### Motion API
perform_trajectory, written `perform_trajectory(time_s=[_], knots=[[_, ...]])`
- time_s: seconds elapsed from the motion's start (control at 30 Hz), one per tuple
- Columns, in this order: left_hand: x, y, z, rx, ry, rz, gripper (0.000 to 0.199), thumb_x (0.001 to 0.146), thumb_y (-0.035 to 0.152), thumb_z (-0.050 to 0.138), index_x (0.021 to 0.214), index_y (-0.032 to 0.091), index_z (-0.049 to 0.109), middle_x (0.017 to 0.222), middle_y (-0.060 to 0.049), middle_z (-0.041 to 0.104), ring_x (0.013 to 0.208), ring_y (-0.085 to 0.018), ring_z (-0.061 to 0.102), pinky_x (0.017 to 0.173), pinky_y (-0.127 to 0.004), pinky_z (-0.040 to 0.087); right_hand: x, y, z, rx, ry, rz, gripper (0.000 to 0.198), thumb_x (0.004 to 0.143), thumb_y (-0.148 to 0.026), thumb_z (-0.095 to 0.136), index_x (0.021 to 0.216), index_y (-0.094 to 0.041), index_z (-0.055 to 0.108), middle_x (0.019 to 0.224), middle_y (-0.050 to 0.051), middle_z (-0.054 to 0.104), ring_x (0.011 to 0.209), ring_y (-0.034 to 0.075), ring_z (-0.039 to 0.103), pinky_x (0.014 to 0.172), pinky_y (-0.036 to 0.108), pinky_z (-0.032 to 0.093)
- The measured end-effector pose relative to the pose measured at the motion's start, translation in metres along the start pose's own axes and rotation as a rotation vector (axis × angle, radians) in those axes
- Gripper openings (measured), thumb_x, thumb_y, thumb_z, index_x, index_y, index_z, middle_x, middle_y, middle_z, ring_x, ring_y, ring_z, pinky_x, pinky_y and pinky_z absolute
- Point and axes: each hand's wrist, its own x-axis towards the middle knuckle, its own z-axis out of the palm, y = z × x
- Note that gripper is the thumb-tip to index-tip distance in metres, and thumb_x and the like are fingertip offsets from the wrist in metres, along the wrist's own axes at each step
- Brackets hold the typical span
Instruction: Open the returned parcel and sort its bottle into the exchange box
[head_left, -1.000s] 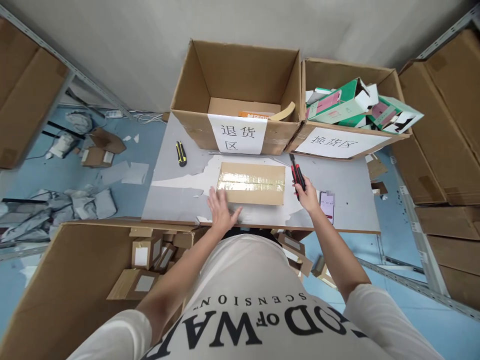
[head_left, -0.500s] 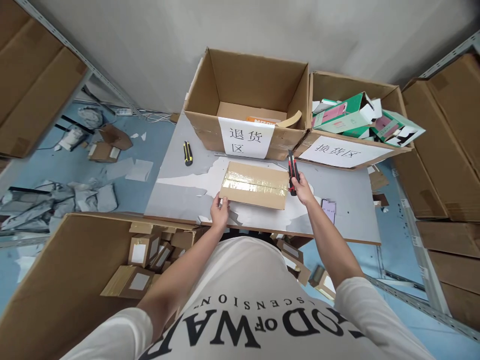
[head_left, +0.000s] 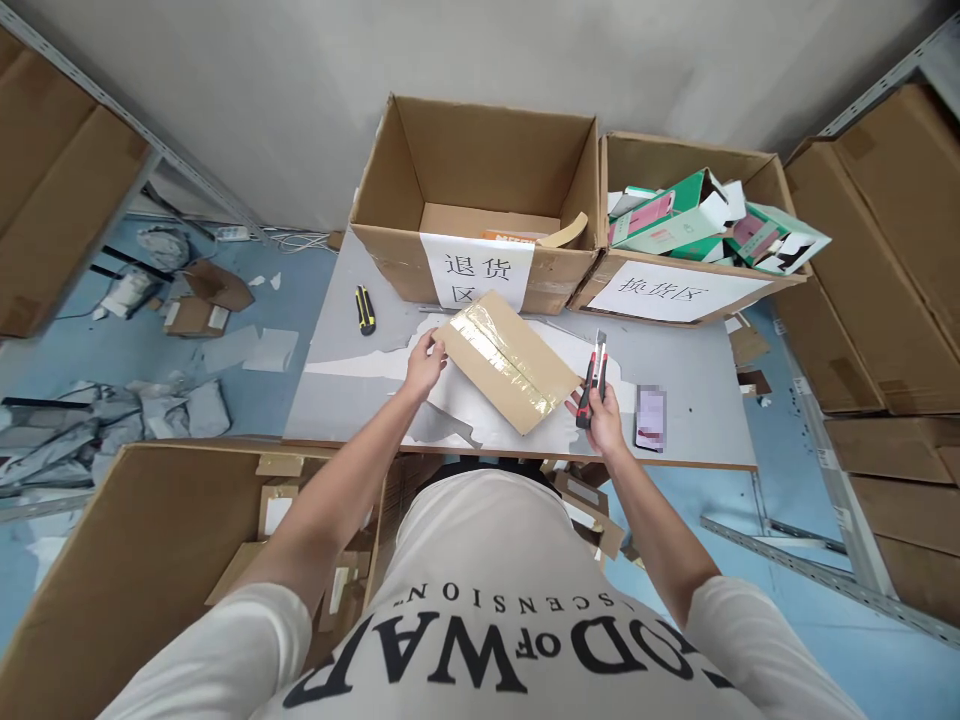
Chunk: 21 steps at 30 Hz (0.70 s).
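A flat brown cardboard box (head_left: 495,372), with shiny clear tape along its middle, is turned at a slant above the table (head_left: 694,425). My left hand (head_left: 425,366) grips its left corner between thumb and fingers. In my right hand (head_left: 602,412) is a red and black box cutter (head_left: 592,388), its blade pointing away from me. The fingertips of that hand reach the box's right corner. Under the box lies torn white paper (head_left: 442,415) on the grey tabletop.
A yellow and black box cutter (head_left: 365,311) lies left and a phone (head_left: 650,418) right. Behind stand two labelled cartons, one nearly bare (head_left: 382,255), one holding green-pink boxes (head_left: 675,222). A large carton (head_left: 172,530) with small parcels is at lower left. Shelves (head_left: 870,330) flank the table.
The box has turned clockwise, its left end moving away from me and its right end nearer. My left hand went up with it; my right hand, with the box cutter, came closer to me.
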Motion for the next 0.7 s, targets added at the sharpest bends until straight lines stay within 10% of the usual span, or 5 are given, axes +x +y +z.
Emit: perform_trajectory(time_s=[0.23,0.7], knots=[[0.057,0.015,0.008,-0.204,-0.4,-0.131,0.04,0.077,0.044,0.07,0.11,0.023,0.061,0.106,-0.003,0.062,0.08,-0.009,0.057,0.092,-0.039,0.049,-0.057,0.046,0.0,0.303,0.151,0.081,0.046,0.079,-0.05,0.068,0.117,-0.03,0.051,0.13,0.004,0.062,0.11,0.02,0.066,0.101,0.044,0.049],[0.056,0.017,0.042,-0.224,-0.259,-0.205,0.051,0.089,0.047,0.055,0.137,0.03,0.049,0.142,-0.008,0.051,0.117,-0.02,0.055,0.098,-0.04,0.045,-0.065,0.066,-0.017,0.21,0.099,0.096,0.052,0.076,-0.053,0.069,0.118,-0.031,0.048,0.117,0.006,0.069,0.109,0.025,0.066,0.091,0.048,0.053]])
